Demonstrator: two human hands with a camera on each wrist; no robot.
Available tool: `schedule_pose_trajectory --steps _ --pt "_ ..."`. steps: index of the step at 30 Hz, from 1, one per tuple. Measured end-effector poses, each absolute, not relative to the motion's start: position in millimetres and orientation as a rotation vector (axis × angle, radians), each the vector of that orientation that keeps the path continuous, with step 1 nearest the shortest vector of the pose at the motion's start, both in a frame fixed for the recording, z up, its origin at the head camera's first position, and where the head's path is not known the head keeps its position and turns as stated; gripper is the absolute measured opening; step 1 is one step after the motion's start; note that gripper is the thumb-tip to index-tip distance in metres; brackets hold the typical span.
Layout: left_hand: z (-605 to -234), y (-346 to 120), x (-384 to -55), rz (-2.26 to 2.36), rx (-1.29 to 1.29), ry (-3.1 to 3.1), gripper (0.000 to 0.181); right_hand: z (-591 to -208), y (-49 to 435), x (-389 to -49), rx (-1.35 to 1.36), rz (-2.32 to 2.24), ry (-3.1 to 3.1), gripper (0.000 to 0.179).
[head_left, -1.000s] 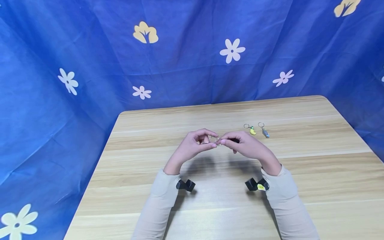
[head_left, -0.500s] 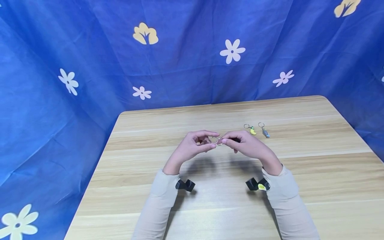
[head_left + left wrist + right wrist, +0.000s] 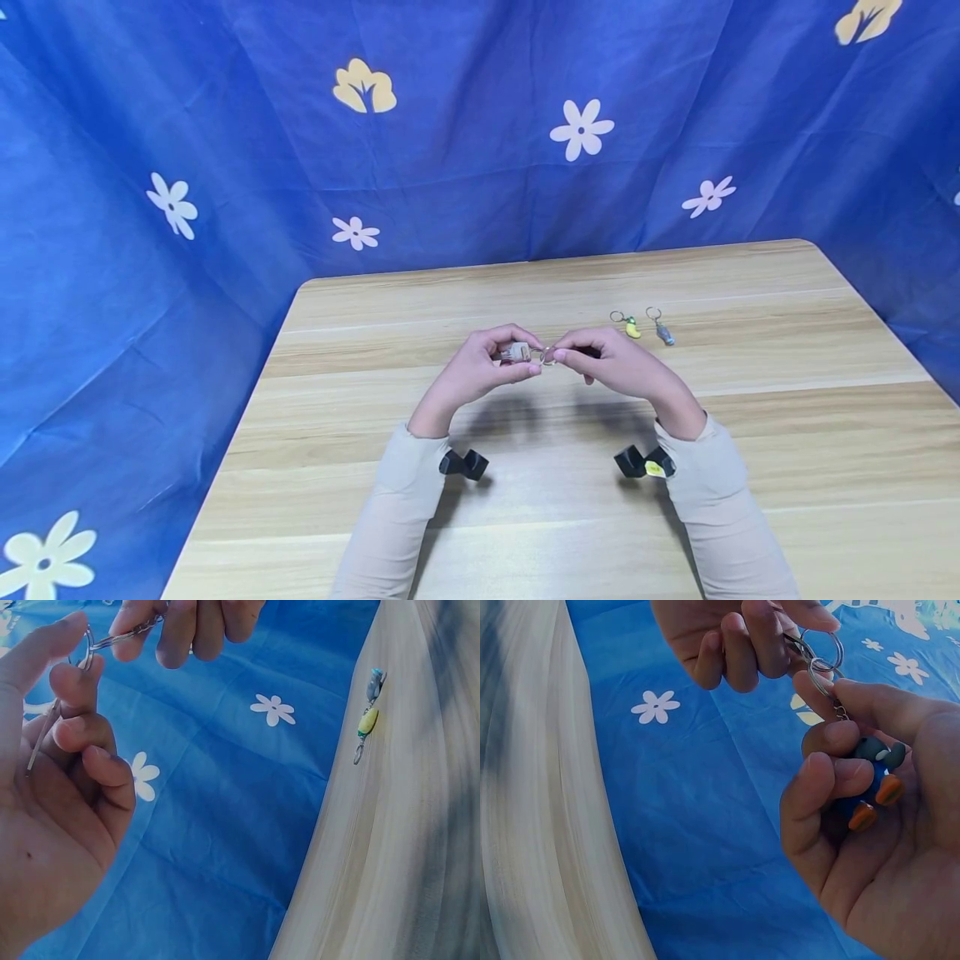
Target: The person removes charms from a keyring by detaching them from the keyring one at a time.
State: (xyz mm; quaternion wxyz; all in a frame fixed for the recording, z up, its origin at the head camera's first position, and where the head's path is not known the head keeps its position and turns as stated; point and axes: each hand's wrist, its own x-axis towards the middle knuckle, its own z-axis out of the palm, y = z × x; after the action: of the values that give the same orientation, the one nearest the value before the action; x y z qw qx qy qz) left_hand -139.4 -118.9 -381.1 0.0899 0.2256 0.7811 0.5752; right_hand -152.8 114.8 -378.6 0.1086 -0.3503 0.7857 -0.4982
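Observation:
Over the middle of the table, my left hand [image 3: 480, 365] pinches a metal key ring [image 3: 838, 651] between thumb and forefinger. A silver key [image 3: 516, 352] hangs from that ring inside the curl of the fingers, edge-on in the left wrist view. Close to it, my right hand [image 3: 618, 362] grips a keychain, its fingers curled round a small figure charm [image 3: 870, 776] with a grey head, blue body and orange feet. The keychain's split ring [image 3: 821, 679] overlaps the key ring in the right wrist view, and a short chain [image 3: 842, 712] joins it to the figure.
On the wooden table [image 3: 555, 550] behind the right hand lie a yellow keychain [image 3: 632, 328] with a green top and a grey-blue keychain [image 3: 664, 333], each with a metal ring. A blue flowered cloth [image 3: 465, 150] hangs round the table's far and side edges.
The key in my left hand has turned from edge-on to flat side up in the head view, and the ring between the fingertips has shifted. Both hands stay nearly in place.

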Motion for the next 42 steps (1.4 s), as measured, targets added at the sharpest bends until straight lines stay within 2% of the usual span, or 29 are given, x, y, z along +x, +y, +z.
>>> schedule_pose_trajectory --steps 29,36,42 --pt "-385.5 -117.6 -141.5 1.721 0.685 2.364 0.018 -376.1 110.5 -144.9 -1.045 -1.411 2.306 0.019" --pt "-386.4 -116.0 -142.0 1.748 0.748 2.250 0.021 -377.8 110.3 -146.7 -1.040 -1.442 2.280 0.019" --pt "-385.9 -116.6 -140.7 1.660 0.766 2.210 0.031 -376.7 110.3 -146.4 -1.018 -1.443 2.288 0.019"
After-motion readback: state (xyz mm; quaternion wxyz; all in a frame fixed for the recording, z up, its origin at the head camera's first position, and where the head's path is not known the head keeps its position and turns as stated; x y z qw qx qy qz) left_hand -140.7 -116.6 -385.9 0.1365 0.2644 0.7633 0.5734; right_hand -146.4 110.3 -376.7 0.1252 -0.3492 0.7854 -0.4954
